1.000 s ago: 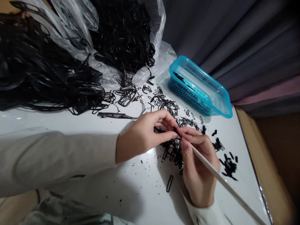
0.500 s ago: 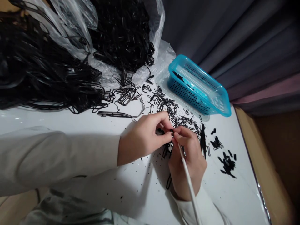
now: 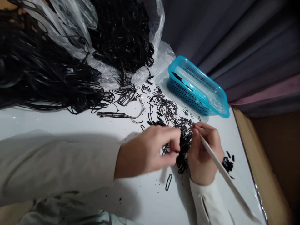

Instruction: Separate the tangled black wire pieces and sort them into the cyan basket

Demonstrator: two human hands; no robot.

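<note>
My left hand [image 3: 150,150] hovers over the middle of the pile, thumb and forefinger curled towards each other. Whatever they pinch, if anything, is too dark and small to make out. To its right, my right hand [image 3: 206,153] grips a long, thin white stick-like tool [image 3: 225,175]. Its tip is hidden by the fingers, and its shaft slants down to the right. Small black loops and strips [image 3: 168,109] are scattered beneath and beyond both hands. One black loop [image 3: 168,182] lies apart, nearer my body.
A blue perforated basket [image 3: 199,100] with some black pieces inside stands beyond my right hand. Tangled black strips [image 3: 42,68] heap up at left, beside a clear plastic bag [image 3: 161,34] full of more. Short black pieces [image 3: 227,164] lie near the white table's [image 3: 243,187] right edge.
My hands, close together at the fingertips before, are now apart. The right one has moved right with the white tool, whose shaft now slants further right; the left has shifted slightly towards my body.
</note>
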